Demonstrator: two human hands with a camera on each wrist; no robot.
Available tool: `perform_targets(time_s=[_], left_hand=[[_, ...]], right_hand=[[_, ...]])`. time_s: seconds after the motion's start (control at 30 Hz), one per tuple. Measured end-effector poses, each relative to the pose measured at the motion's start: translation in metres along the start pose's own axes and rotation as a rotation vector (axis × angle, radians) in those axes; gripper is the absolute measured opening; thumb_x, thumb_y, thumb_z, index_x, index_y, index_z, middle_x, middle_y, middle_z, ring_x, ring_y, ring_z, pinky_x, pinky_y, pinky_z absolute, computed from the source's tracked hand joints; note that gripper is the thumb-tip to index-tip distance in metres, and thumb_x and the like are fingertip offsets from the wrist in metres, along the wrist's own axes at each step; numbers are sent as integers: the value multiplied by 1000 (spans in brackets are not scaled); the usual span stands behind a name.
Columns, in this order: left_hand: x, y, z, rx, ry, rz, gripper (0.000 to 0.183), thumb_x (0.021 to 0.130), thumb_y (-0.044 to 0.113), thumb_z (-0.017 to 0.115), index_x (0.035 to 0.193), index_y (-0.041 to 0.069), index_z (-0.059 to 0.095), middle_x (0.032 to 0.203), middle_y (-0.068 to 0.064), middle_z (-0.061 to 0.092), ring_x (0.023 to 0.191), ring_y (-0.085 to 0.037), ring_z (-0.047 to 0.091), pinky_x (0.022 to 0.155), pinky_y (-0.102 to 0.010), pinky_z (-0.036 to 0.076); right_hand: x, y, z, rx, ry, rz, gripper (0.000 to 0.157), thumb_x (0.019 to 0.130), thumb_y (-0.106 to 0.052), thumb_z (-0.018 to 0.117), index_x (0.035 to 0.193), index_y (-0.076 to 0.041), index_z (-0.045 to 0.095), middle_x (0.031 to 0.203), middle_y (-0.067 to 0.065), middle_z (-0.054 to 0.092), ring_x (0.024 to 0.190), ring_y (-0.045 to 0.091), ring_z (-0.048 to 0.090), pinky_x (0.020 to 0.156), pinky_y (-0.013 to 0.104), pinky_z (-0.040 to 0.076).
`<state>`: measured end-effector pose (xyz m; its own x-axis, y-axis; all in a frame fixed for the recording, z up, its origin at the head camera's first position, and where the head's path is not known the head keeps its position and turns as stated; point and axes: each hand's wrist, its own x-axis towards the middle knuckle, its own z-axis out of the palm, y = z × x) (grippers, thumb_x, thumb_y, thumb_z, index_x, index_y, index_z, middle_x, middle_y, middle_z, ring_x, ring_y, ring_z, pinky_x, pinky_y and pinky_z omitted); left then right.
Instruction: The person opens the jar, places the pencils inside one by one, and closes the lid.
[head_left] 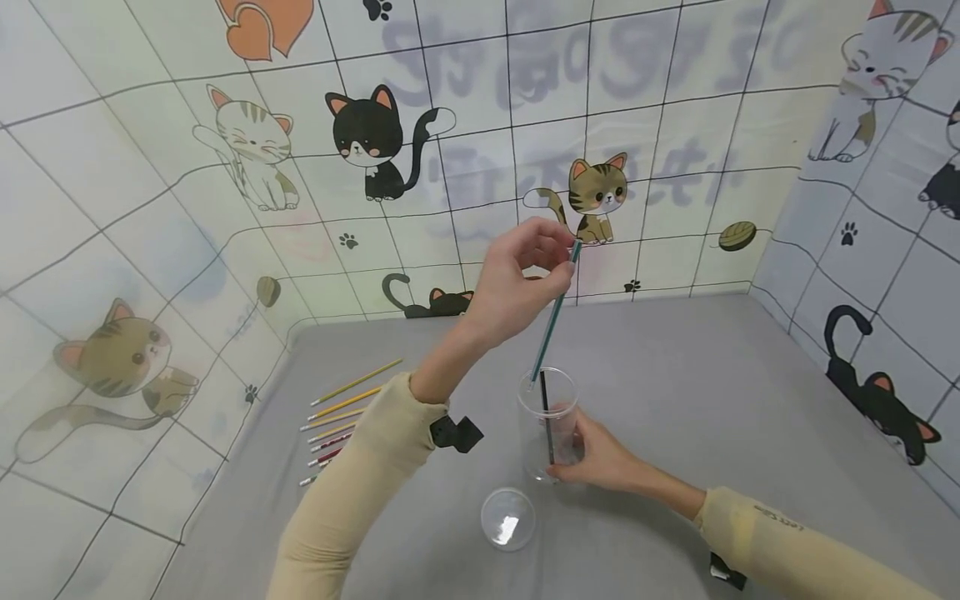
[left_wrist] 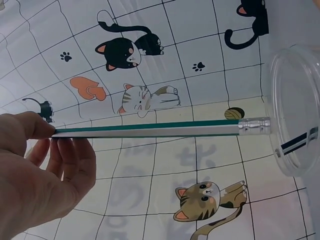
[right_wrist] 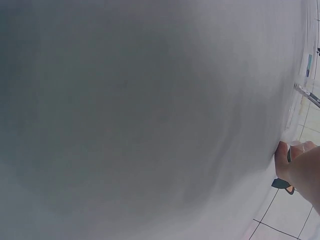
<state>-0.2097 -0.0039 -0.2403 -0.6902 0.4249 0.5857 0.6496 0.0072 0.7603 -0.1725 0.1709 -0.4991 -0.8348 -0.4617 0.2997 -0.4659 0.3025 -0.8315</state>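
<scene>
Cream left sleeve (head_left: pixel 330 508), black angular piece (head_left: pixel 457 434) at wrist; cream right sleeve (head_left: pixel 802 550), dark lettering (head_left: pixel 778 517).

passable over the table (head_left: pixel 712 358), right of the jar (head_left: pixel 531 442), beyond the right hand (head_left: pixel 603 460); blocked nearer by the clear disc (head_left: pixel 507 519), at left by pencils (head_left: pixel 347 402), at the jar's mouth by the green pencil (head_left: pixel 551 327).

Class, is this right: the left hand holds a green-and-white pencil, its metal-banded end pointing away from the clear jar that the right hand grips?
No: the metal-banded end of the pencil points toward the jar, as the left wrist view shows. The rest stands.
</scene>
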Motion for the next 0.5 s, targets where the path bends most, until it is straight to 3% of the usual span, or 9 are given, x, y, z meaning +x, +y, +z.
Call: perform_targets(time_s=[0.23, 0.5], left_hand=[[-5, -16, 5, 19, 6, -9, 22, 91, -8, 59, 112, -2, 60, 92, -12, 62, 84, -22, 62, 69, -28, 54], [-18, -42, 9, 75, 14, -86, 21, 93, -4, 60, 113, 0, 60, 93, -10, 61, 85, -21, 61, 71, -27, 49]], right_hand=[[0, 1, 0, 0, -1, -1, 68, 76, -14, 85, 132, -7, 47, 131, 13, 58, 117, 29, 54, 92, 61, 43], [1, 1, 0, 21, -13, 20, 68, 75, -11, 84, 133, -9, 47, 132, 15, 56, 117, 28, 54, 95, 63, 41]])
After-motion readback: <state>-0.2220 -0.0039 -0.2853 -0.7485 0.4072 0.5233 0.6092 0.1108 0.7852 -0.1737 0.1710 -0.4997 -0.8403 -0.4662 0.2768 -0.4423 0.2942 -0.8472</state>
